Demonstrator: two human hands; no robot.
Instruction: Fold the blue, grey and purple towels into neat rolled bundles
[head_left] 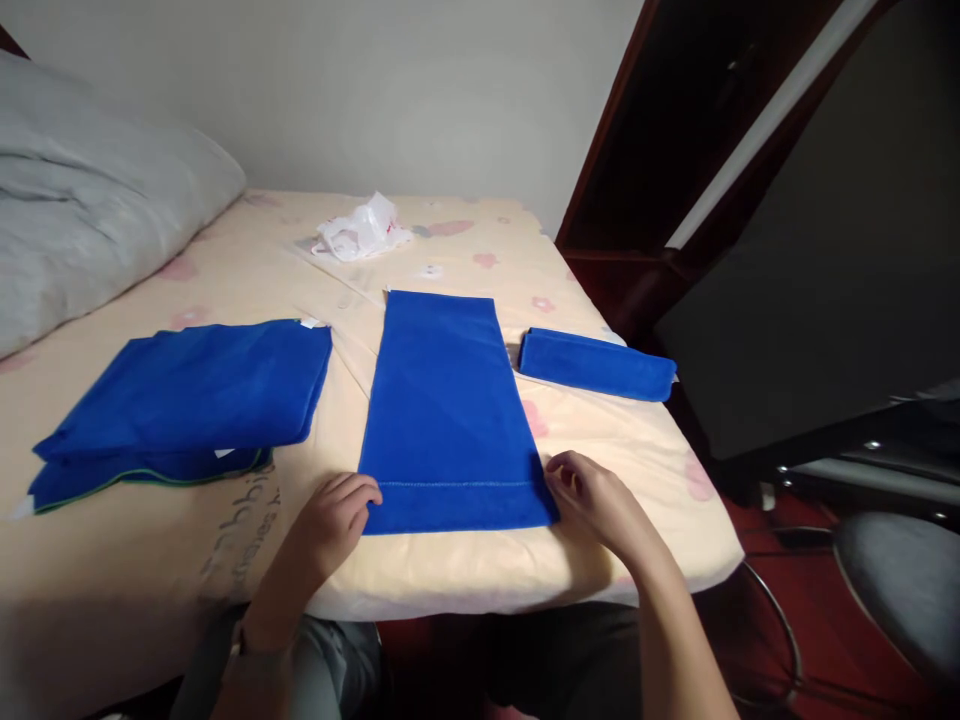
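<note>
A long blue towel (454, 400) lies flat on the bed in front of me, its near end turned up into a short fold with a stitched edge across it. At the fold's left corner, my left hand (341, 515) has its fingers closed on the cloth. My right hand (589, 490) pinches the right edge by the same fold; its fingertips are partly hidden. To the right rests a narrow folded blue towel (596, 365). On the left lies a loose stack of blue towels (202, 390) with green edging and small white tags.
A crumpled white plastic bag (364, 230) sits toward the wall on the patterned bed sheet (465, 570). A grey quilt (97, 190) is heaped at the far left. Beyond the bed's right edge stand dark furniture and a round grey stool seat (904, 580).
</note>
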